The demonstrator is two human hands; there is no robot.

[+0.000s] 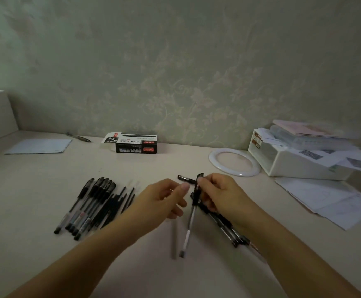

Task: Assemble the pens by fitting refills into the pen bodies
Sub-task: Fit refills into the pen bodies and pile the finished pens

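My right hand (pixel 218 192) grips a clear-bodied pen (pixel 191 216) by its black grip section, the barrel hanging down toward me above the table. My left hand (pixel 164 198) hovers just left of it with loosely curled fingers, thumb and forefinger near the pen's top; whether it pinches anything is unclear. A pile of pens and black refills (pixel 93 205) lies on the table to the left. Several assembled pens (pixel 222 222) lie under my right hand. A black cap (pixel 186 179) rests just beyond my hands.
A black pen box (pixel 135 145) stands at the back by the wall. A white ring (pixel 234 161), a white storage box (pixel 293 162) with papers, and loose sheets (pixel 325 201) fill the right. A paper sheet (pixel 40 146) and a single pen (pixel 78 137) lie back left.
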